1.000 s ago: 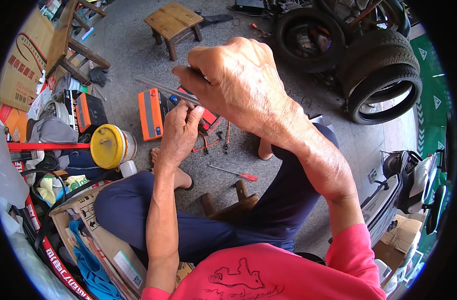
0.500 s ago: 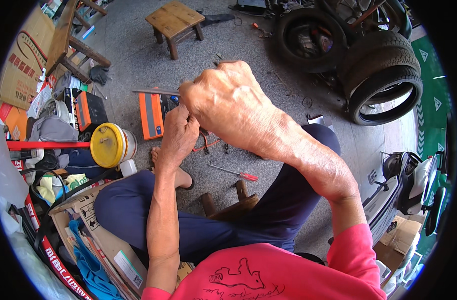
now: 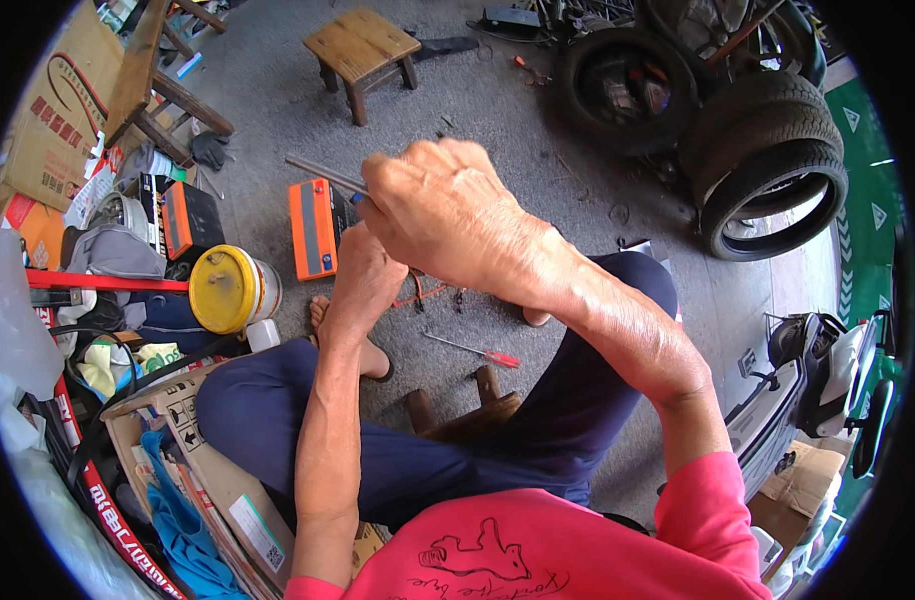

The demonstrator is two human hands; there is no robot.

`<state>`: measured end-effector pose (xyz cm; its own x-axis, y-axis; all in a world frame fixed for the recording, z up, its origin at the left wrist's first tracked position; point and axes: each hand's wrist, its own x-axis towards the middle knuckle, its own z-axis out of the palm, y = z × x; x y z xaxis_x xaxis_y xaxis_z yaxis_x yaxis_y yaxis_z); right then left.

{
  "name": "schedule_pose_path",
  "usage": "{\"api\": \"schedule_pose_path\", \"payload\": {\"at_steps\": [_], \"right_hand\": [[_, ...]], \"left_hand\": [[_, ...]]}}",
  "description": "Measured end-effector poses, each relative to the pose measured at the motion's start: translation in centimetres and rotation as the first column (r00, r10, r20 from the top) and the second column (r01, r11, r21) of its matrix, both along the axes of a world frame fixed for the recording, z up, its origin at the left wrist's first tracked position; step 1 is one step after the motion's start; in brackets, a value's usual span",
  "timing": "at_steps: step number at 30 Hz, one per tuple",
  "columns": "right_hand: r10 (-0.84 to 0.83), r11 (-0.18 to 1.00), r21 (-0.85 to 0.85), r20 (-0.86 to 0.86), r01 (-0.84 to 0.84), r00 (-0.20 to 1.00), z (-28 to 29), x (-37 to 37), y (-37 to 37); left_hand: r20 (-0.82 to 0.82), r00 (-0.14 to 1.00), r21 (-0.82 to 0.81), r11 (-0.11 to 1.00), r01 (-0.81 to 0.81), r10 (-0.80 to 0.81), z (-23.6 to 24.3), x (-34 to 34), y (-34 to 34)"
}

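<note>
My right hand [image 3: 447, 215] is a closed fist held out in front of me above the floor. From its left side sticks a slim grey metal tool [image 3: 322, 172]; the rest of it is hidden in the fist, so its kind does not show. Just below and touching it is my left hand [image 3: 365, 280], curled, its fingers mostly covered by the right fist. What the left hand grips, if anything, is hidden. An orange battery with a grey stripe [image 3: 309, 230] stands on the floor behind the hands. Nearer to me lies a screwdriver with a red handle [image 3: 499, 359].
A wooden stool [image 3: 362, 48] stands ahead. Several black tyres [image 3: 777, 195] are stacked at far right. To the left are a yellow-lidded bucket [image 3: 220, 290], another battery [image 3: 192, 220] and an open cardboard box [image 3: 182, 400]. Orange wire [image 3: 417, 292] lies on the floor.
The grey tool has swung from nearly level to a slant, its free end now higher. My left hand has come slightly lower and to the right. The view has shifted a little.
</note>
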<state>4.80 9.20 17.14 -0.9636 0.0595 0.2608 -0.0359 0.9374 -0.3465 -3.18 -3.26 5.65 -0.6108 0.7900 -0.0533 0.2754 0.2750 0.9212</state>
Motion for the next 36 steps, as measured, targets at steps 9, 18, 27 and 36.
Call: {"api": "schedule_pose_path", "payload": {"at_steps": [9,18,27,36], "right_hand": [[-0.066,0.997,0.007,-0.269,0.071,0.961,1.1,-3.3,2.5],[-0.006,1.0,0.004,-0.221,0.007,0.975,-2.1,-8.5,1.0],[-0.003,1.0,-0.003,-0.193,0.003,0.981,-2.8,-10.0,0.9],[0.02,0.998,0.07,-0.193,-0.007,0.981,-2.6,-10.4,-0.2]], "left_hand": [[-0.458,0.873,-0.104,0.986,0.133,-0.166,4.8,-6.7,2.2],[-0.447,0.883,-0.148,0.985,0.084,-0.142,1.7,-11.3,0.8],[-0.385,0.912,-0.218,0.974,0.061,-0.143,1.6,-12.1,0.9],[-0.396,0.912,-0.098,0.992,0.077,-0.11,0.7,-12.6,0.1]]}}
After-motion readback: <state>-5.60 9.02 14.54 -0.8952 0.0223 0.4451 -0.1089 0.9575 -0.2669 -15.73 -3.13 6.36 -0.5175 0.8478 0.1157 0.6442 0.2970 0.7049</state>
